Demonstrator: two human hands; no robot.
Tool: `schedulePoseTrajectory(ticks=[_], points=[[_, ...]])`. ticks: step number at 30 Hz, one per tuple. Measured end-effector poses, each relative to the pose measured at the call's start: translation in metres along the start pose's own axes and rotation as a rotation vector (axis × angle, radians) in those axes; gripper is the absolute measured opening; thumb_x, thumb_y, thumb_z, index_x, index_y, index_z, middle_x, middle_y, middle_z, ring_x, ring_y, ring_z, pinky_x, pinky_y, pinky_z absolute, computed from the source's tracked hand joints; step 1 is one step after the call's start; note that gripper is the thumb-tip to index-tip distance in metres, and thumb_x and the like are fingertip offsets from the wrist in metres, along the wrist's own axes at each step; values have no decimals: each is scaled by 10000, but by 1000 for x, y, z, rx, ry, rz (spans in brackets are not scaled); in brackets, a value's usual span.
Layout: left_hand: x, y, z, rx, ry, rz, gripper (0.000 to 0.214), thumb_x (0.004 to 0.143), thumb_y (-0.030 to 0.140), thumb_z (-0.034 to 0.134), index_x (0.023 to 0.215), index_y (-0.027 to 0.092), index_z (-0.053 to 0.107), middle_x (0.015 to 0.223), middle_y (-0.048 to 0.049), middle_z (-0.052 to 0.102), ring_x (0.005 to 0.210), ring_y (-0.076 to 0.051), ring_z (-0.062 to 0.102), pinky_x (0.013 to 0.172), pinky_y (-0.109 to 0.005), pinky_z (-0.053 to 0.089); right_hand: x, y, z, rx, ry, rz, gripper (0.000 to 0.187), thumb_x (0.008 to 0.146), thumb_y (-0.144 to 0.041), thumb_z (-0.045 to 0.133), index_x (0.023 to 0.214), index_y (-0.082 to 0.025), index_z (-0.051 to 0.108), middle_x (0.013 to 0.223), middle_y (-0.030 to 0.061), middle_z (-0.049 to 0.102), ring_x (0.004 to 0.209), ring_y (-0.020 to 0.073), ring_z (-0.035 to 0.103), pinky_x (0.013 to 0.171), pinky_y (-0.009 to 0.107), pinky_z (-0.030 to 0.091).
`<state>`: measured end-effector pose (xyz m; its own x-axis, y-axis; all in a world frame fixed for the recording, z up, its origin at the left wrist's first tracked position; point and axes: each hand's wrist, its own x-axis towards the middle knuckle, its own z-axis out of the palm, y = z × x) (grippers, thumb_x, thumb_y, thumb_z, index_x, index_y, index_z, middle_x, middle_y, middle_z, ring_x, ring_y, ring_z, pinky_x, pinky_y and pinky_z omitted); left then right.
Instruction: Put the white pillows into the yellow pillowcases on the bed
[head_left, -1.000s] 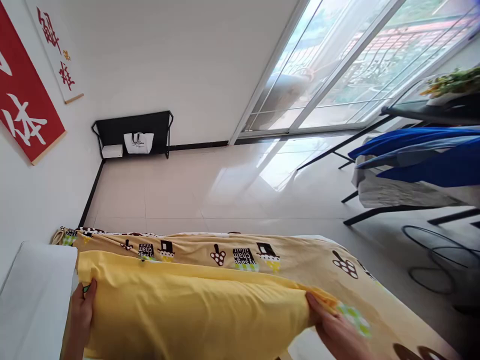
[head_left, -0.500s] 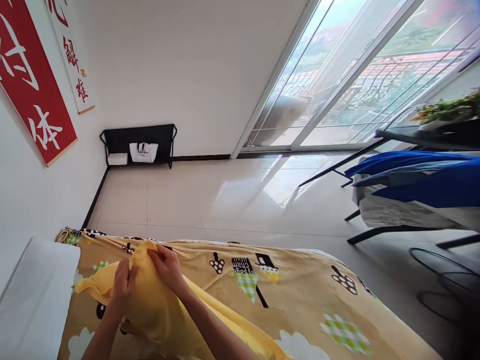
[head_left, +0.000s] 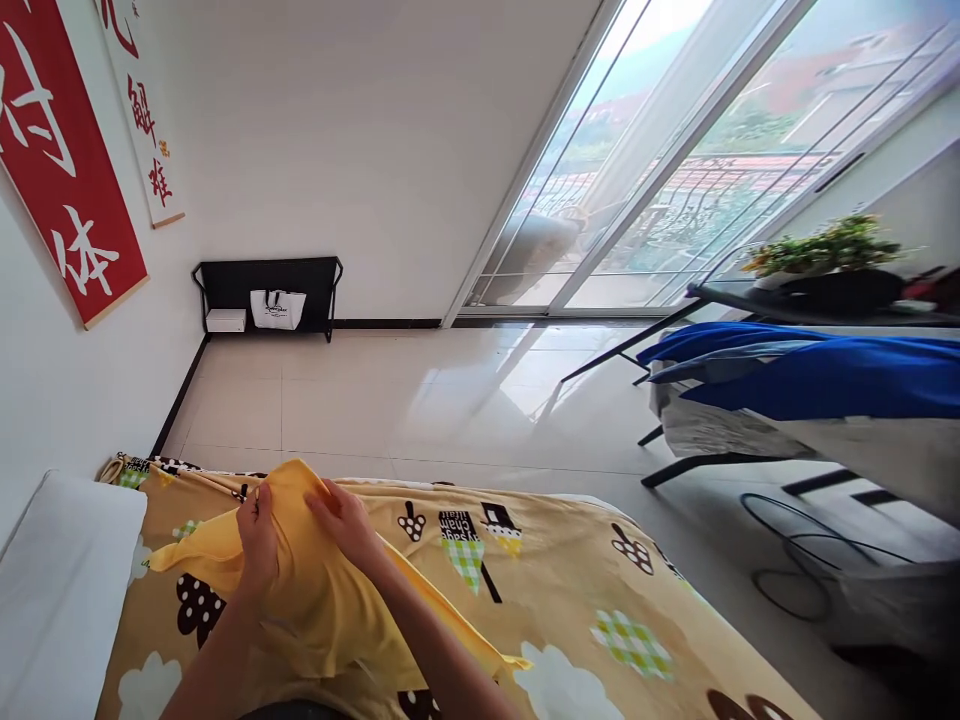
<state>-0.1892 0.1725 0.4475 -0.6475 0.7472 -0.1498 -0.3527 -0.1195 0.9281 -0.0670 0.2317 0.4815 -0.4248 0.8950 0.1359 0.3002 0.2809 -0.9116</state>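
A plain yellow cloth [head_left: 322, 610] lies bunched over a patterned yellow bedsheet [head_left: 570, 610] on the bed in front of me. My left hand [head_left: 257, 530] pinches the cloth's raised top edge, fingers closed on the fabric. My right hand [head_left: 341, 522] grips the same edge just to the right, a few centimetres from the left hand. Both forearms reach up from the bottom of the view and cover part of the cloth.
A white pillow [head_left: 60, 590] lies at the bed's left end by the wall. Beyond the bed are glossy floor tiles [head_left: 390, 400], a black rack with a white bag [head_left: 277, 308], sliding glass doors, and a table with blue fabric [head_left: 817, 365] at right. Cables [head_left: 787, 570] lie on the floor.
A second ago my hands held the yellow cloth spread wide by its two ends. They have since come together at its top edge, and the cloth now hangs bunched.
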Motion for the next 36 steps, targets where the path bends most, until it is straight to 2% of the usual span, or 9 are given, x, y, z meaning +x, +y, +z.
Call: schedulePoseTrajectory(ticks=[6,10,14,19,23,25,28,31,36], points=[[1,16,-14,131,-332,-11,547,787,687,523,704,156,624,575,6,525,596,-123,513,591,-232,416,-13,14,-21,53,60,-147,152,757,-317,582,756,-195,673,659,7,617,615,148,520,581,257,401],[11,51,-17,478,-797,-23,468,823,588,560,993,177,707,843,-60,652,772,-158,570,678,-249,435,-27,18,-29,63,-2,-310,164,822,-304,585,810,-219,726,755,58,662,716,183,580,640,292,451],[14,63,-12,674,-1096,127,334,838,483,600,931,196,744,949,-75,647,836,-160,553,695,-248,413,-38,20,-27,13,108,-401,146,839,-299,615,868,-268,755,803,58,624,777,188,589,679,305,475],[10,31,-6,506,-858,32,327,806,467,644,712,164,720,703,-29,622,696,-134,525,667,-247,396,-47,28,-22,-33,189,-359,204,836,-218,584,974,-269,726,859,50,640,814,194,597,719,317,487],[6,10,1,225,-577,-322,356,649,494,775,713,151,703,671,-6,638,624,-119,535,607,-235,399,-68,42,-11,-246,653,-269,272,789,-179,592,1048,-236,651,970,71,612,908,226,562,787,368,466],[5,8,5,165,-522,-407,381,583,480,820,718,143,704,666,-7,649,608,-116,546,605,-235,413,-82,49,-2,-346,765,-314,170,789,-165,602,940,-236,637,906,52,603,863,214,552,782,362,445],[7,12,8,155,-509,-404,377,563,453,841,709,137,694,666,-5,650,610,-108,550,609,-228,418,-94,54,9,-398,632,-331,129,831,-180,562,921,-241,630,905,48,631,868,212,564,788,361,432],[9,15,6,179,-548,-397,363,556,419,855,683,141,661,639,18,615,600,-88,519,585,-207,387,-88,52,14,-309,571,-191,215,846,-221,506,1014,-229,639,997,86,650,958,242,573,828,393,448],[8,13,6,123,-647,-434,393,546,404,868,684,149,602,663,43,560,635,-68,479,600,-181,352,-64,44,7,-25,393,71,146,724,-260,582,829,-211,671,842,78,692,809,241,610,737,371,502]])
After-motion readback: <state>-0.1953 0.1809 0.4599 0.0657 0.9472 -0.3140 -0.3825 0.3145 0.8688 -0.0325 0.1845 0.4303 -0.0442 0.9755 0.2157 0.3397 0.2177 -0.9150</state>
